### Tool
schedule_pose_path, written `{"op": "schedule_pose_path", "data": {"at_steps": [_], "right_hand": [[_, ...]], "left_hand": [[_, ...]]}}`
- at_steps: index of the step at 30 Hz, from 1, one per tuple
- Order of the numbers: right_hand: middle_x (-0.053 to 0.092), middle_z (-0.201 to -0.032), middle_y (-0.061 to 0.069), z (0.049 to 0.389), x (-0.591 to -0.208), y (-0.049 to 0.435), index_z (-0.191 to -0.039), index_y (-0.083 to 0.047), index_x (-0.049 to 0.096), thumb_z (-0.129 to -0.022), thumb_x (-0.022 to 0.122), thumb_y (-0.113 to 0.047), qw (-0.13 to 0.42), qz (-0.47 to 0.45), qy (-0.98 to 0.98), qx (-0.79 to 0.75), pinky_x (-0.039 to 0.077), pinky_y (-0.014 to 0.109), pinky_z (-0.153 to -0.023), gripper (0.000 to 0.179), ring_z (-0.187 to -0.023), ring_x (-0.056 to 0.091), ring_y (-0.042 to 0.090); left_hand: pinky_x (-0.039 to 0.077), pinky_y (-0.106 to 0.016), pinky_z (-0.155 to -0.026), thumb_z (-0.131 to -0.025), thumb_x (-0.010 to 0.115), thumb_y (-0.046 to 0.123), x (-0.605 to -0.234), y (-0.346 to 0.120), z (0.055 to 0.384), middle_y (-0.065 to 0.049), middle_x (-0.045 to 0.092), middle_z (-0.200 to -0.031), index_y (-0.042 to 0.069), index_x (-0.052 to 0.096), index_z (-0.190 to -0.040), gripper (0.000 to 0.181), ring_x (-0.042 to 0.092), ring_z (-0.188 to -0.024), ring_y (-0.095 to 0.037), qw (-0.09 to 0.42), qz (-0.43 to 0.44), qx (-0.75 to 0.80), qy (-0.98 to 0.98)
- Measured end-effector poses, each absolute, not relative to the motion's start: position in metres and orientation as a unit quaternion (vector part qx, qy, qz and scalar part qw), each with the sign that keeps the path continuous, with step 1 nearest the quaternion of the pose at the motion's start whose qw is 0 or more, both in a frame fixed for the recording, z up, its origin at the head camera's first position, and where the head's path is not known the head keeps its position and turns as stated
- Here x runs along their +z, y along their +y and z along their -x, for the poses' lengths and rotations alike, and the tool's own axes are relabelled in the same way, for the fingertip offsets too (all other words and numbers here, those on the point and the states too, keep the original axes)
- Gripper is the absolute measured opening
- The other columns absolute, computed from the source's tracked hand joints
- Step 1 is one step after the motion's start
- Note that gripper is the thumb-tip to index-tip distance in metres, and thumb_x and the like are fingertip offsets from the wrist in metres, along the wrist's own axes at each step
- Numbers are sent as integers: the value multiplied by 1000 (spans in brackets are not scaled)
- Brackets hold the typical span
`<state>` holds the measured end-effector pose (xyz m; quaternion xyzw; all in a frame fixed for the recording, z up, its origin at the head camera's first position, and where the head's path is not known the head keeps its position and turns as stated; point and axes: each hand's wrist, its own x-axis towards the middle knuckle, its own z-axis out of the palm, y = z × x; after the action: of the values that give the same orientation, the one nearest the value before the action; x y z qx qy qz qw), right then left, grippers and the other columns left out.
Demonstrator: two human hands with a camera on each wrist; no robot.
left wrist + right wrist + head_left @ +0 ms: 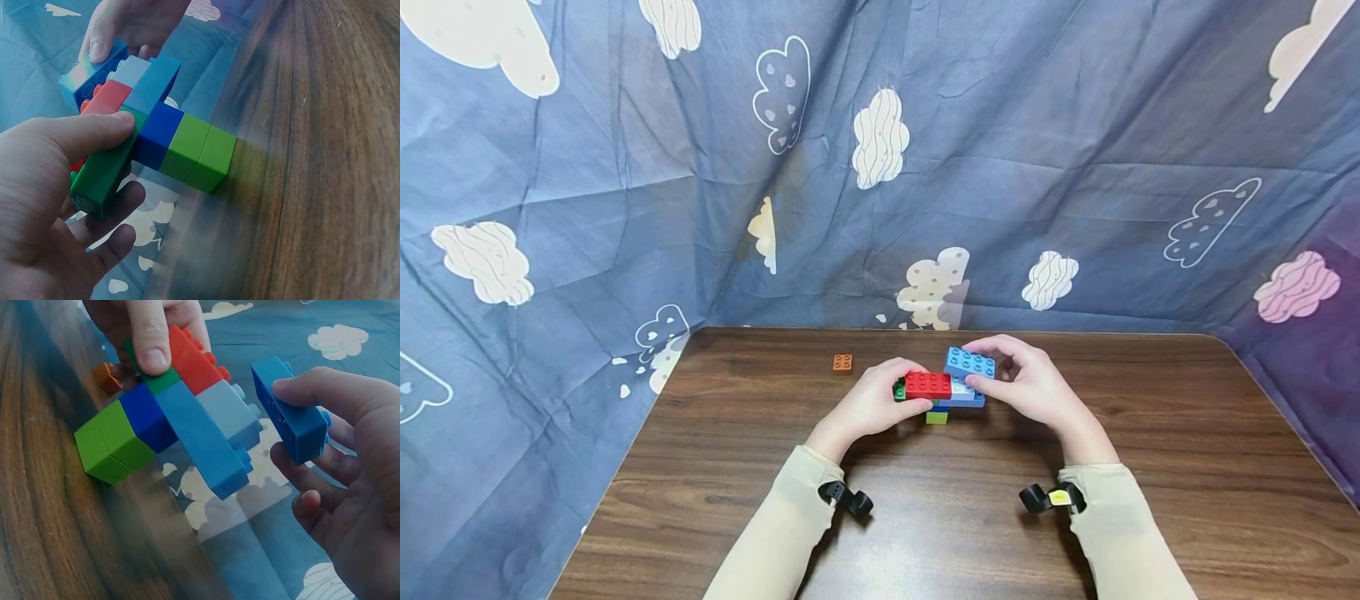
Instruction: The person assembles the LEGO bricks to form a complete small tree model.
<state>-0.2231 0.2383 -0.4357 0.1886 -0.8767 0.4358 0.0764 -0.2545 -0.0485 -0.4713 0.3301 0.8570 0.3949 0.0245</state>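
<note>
In the head view my left hand (880, 398) grips a stack of toy building bricks standing on the table. Its thumb presses a long green brick (106, 172), with the fingers behind. A red brick (928, 385) and a light blue brick (232, 412) form the top layer. Below them lie the green brick and a long blue brick (203, 440), over a dark blue brick (148, 417) and two lime green bricks (112, 447). My right hand (1033, 385) pinches a separate blue brick (294, 415), tilted, studs facing away from its thumb, a small gap from the stack.
A small orange brick (842, 362) lies on the wooden table (760, 433), left of the stack and farther back. Behind the table hangs a blue cloth (1000, 208) with cloud prints.
</note>
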Motion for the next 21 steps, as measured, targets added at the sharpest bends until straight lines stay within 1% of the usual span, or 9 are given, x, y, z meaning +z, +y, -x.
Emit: {"op": "schedule_pose_path", "data": {"at_steps": [7, 11, 18, 21], "right_hand": [[72, -120, -1, 225, -439, 231, -131, -20, 77, -91, 92, -16, 85, -236, -862, 441, 51, 29, -70, 43, -83, 59, 21], [73, -120, -4, 225, -440, 227, -132, -21, 78, -91, 92, -16, 88, -253, -858, 437, 50, 32, -69, 43, -83, 59, 20], [73, -118, -3, 225, -441, 224, -131, -20, 79, -91, 92, -16, 89, -265, -855, 436, 49, 39, -69, 42, -84, 59, 30], [73, -119, -4, 225, -442, 222, -131, -22, 78, -91, 92, -17, 87, -265, -856, 436, 50, 43, -70, 43, -85, 60, 28]], "left_hand": [[56, -33, -95, -98, 84, 32, -472, -49, 255, 1, 72, -125, 15, 71, -134, 41, 66, -107, -14, 23, -335, 393, 856], [56, -32, -93, -98, 85, 30, -472, -49, 256, 1, 72, -123, 13, 71, -133, 42, 65, -105, -15, 16, -338, 389, 857], [56, -31, -89, -98, 85, 29, -473, -49, 256, 0, 72, -120, 12, 71, -132, 41, 65, -102, -15, 8, -346, 392, 853], [56, -32, -90, -98, 85, 30, -473, -49, 256, -1, 72, -121, 11, 71, -132, 42, 66, -103, -16, 9, -344, 392, 853]]}}
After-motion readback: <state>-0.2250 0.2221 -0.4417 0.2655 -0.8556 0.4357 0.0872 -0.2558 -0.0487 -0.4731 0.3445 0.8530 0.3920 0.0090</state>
